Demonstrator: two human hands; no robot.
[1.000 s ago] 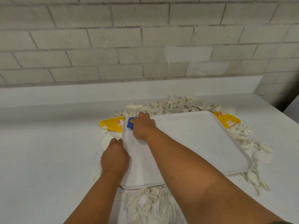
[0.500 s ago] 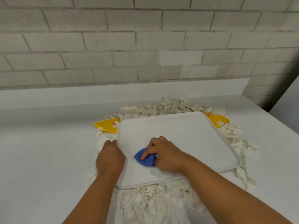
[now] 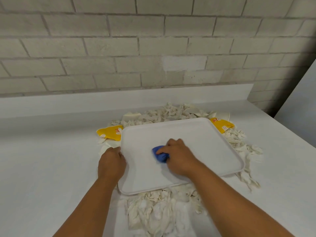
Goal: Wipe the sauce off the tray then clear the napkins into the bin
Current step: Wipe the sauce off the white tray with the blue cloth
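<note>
One white surface (image 3: 42,168) carries one white tray (image 3: 205,147) near its far edge, on many torn napkins (image 3: 153,214). Two yellow packets (image 3: 109,133) lie at the tray's far corners. The right hand (image 3: 179,156) has its grip closed around one blue cloth (image 3: 159,155) at the tray's middle. The left hand (image 3: 111,163) curls over the tray's left edge.

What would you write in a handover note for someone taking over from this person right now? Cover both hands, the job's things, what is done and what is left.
Left hand grips the tray's left edge, steadying it.
Right hand presses a blue cloth on the tray's middle.
No sauce shows on the tray's visible surface.
Napkins and yellow packets lie round the tray on the counter.
Left: clear the napkins; no bin is in view.
</note>
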